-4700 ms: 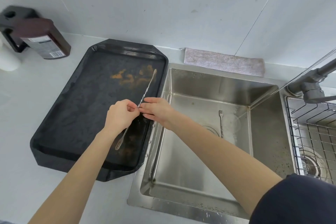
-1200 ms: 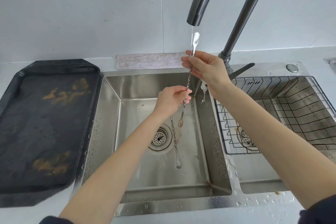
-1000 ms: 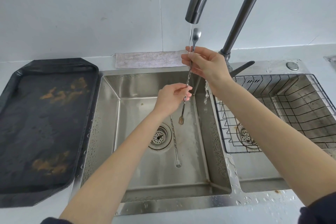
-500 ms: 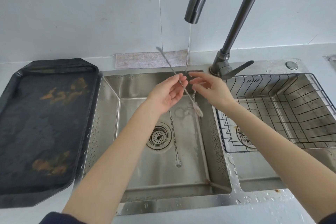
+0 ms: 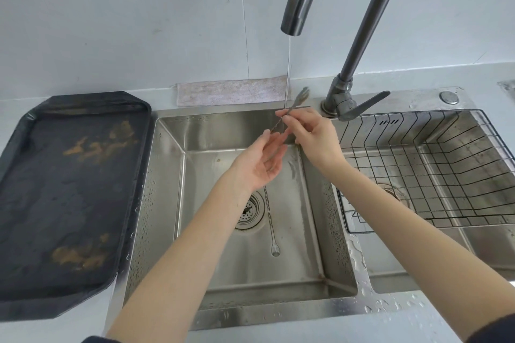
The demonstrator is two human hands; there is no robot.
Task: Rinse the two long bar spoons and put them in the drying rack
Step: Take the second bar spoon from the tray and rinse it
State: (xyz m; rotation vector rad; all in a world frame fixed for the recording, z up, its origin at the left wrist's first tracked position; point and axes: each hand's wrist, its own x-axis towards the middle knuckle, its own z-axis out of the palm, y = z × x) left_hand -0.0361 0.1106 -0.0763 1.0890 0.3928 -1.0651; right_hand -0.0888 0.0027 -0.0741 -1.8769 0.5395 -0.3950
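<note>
Rinsing is under way on the first bar spoon (image 5: pixel 288 114), which slants under the thin stream from the faucet (image 5: pixel 359 44), its upper end blurred above the fingers and its lower part passing across the left palm. The right hand (image 5: pixel 309 133) pinches the twisted shaft between thumb and fingertips; the left hand (image 5: pixel 262 161) lies open beneath it, palm up, seemingly rubbing the shaft rather than gripping it. A second bar spoon (image 5: pixel 270 220) lies flat on the floor of the sink (image 5: pixel 331 220), beside the drain (image 5: pixel 248 210), not yet picked up. To the right, the drying rack (image 5: pixel 434 164) shows no spoon in it. So, by my reading, the task is early: one spoon mid-rinse, the other unwashed, and both placements left.
</note>
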